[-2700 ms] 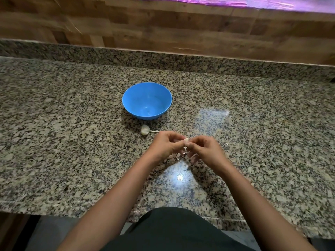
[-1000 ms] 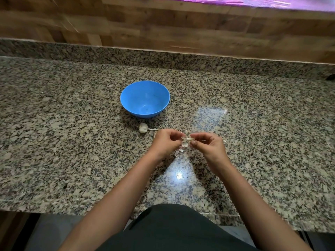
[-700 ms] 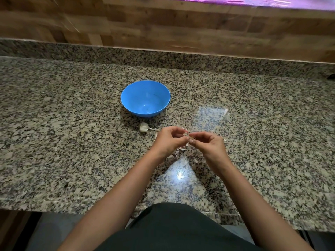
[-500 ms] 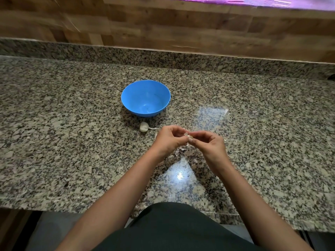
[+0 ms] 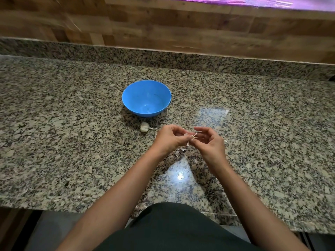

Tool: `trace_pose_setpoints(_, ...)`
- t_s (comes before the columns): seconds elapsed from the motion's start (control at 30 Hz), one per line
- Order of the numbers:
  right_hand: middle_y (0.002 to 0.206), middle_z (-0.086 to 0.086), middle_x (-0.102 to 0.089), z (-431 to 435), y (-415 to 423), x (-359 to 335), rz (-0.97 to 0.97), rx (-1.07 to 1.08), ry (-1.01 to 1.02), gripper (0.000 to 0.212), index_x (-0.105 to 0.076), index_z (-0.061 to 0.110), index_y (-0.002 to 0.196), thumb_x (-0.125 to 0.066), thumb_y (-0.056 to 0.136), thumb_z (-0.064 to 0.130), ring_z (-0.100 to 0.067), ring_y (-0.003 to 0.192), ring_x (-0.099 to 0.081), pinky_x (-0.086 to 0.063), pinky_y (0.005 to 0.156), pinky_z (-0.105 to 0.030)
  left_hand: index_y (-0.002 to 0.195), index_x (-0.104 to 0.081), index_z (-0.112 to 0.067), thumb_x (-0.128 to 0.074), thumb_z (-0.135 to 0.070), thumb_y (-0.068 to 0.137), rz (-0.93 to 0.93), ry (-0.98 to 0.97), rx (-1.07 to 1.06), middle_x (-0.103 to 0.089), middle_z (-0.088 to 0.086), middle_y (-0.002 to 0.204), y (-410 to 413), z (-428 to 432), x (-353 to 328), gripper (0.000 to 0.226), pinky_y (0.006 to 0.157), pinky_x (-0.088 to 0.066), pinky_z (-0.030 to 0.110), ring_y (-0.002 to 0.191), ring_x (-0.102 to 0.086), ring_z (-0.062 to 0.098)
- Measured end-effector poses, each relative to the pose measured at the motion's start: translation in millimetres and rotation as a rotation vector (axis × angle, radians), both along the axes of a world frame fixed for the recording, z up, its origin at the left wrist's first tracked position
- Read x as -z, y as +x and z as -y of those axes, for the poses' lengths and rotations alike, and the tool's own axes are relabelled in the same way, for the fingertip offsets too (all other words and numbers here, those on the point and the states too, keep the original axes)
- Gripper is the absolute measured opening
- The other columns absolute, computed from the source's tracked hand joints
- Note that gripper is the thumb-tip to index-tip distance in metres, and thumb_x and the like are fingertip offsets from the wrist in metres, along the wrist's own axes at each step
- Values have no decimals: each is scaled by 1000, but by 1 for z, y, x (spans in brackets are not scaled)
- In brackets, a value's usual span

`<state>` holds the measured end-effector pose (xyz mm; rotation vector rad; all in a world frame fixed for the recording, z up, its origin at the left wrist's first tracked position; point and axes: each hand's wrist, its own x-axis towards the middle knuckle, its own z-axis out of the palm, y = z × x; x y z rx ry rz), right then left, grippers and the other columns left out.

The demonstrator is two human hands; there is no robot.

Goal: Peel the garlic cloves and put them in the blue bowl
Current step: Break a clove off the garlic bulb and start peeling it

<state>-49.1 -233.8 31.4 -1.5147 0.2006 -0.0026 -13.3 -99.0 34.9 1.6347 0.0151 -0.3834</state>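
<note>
A blue bowl [image 5: 146,98] stands upright on the granite counter [image 5: 72,142], just beyond my hands. My left hand [image 5: 169,138] and my right hand [image 5: 206,140] meet above the counter, and both pinch one small garlic clove [image 5: 189,135] between fingertips and thumbs. Most of that clove is hidden by my fingers. A pale strip of skin sticks out near my right fingers. Another garlic clove [image 5: 144,127] with a thin stalk lies on the counter just in front of the bowl, left of my left hand.
Bits of garlic peel [image 5: 182,150] lie on the counter under my hands. A granite upstand and a wooden wall [image 5: 163,29] close off the back. The counter's front edge [image 5: 54,208] runs close to my body.
My hands have stayed together at the same spot, fingers working at the clove. The fingers of my right hand have spread a little. The view has shifted slightly.
</note>
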Motion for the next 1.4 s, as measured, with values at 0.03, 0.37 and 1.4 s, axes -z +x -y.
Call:
trace_pose_setpoints(0.03, 97, -9, -67, 0, -1, 0, 18, -5, -33, 30, -57, 18, 98, -67, 79, -3, -19, 93, -66, -55, 81, -30, 89, -64, 2, -71, -3, 79, 0, -8, -6, -70, 13, 85, 0, 0, -1, 13, 68, -57, 26, 73, -67, 18)
trace_pose_setpoints(0.37, 98, -9, -65, -2, 1, 2, 85, -17, -76, 28, -57, 13, 99, -66, 79, -5, -19, 94, -65, -54, 82, -27, 78, -61, -2, -68, 4, 79, -30, -63, -58, -65, 9, 75, 4, -1, -1, 9, 66, -57, 25, 64, -63, 15)
trace_pose_setpoints(1.4, 86, -15, -67, 7, 4, 2, -158, 42, 410, 12, -64, -2, 85, -59, 79, -11, -24, 83, -65, -57, 75, -26, 87, -65, 4, -67, -2, 81, -12, -44, -21, -67, 12, 77, -2, 1, -1, 9, 65, -57, 25, 63, -63, 16)
